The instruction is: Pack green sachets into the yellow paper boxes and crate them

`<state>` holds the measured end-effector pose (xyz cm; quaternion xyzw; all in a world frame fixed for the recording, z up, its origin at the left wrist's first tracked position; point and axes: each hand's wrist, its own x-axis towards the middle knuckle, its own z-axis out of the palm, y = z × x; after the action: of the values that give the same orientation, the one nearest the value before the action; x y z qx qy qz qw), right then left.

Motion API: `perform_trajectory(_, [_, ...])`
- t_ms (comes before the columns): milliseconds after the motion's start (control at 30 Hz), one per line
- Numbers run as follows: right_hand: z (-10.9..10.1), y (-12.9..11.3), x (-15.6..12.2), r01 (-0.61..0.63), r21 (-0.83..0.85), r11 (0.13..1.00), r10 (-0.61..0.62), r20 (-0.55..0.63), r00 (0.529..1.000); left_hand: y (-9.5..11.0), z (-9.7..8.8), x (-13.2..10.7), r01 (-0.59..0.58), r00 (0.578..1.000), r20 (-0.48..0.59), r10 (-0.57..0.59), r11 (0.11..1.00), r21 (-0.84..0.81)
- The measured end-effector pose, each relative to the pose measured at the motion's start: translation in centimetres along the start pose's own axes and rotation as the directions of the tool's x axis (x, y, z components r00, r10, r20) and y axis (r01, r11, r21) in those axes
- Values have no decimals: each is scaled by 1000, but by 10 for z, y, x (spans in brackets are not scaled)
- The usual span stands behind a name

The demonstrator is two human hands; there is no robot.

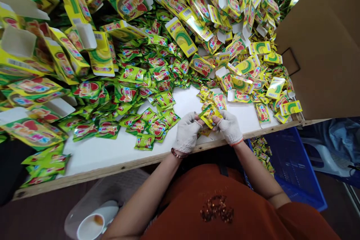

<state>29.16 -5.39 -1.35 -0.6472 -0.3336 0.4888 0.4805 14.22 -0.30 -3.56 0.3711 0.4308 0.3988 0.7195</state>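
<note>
My left hand (186, 132) and my right hand (229, 126), both in white knit gloves with bare fingertips, meet near the table's front edge. Between them is a yellow candy packet (209, 115), pinched at its left side by the left fingers and at its right side by the right. Just beyond it, more small yellow packets (206, 93) lie in a loose heap. To the left, green candy packets (157, 127) with a red watermelon picture are spread on the white tabletop (98, 154). Part of a packet shows beneath my hands.
Yellow candy boxes (180, 37), many with flaps up, are piled over packets across the back and left. A brown cardboard carton (323, 52) stands at the right. Below are a blue crate (298, 168) holding packets, a white stool (323, 157) and a white cup (91, 227).
</note>
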Motion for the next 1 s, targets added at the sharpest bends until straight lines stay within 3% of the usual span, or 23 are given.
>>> perform_trajectory(200, [2,5,4,129,-220,967,-144,-52,988,4,6,-7,63,997,54,-56,989,-136])
perform_trajectory(300, [2,8,5,176,-209,962,-202,-110,973,2,6,-4,16,1000,15,-15,998,-64])
perform_trajectory(467, [-9,1,16,203,-230,952,-191,72,979,3,5,4,-110,994,40,104,972,208])
perform_trajectory(533, [-23,-11,33,266,-349,899,-268,44,962,5,6,7,-149,989,55,139,950,275])
perform_trajectory(667, [-54,-39,91,388,-627,676,-510,-18,860,9,8,11,-158,987,97,131,921,356])
perform_trajectory(833, [-70,-52,154,410,-689,598,-403,184,897,7,8,13,-170,985,110,135,880,444])
perform_trajectory(900, [-69,-54,163,421,-694,585,-388,216,896,6,9,15,-171,985,109,135,872,459])
perform_trajectory(1000, [-64,-64,155,403,-700,590,-430,150,890,5,14,18,-185,982,118,147,878,442])
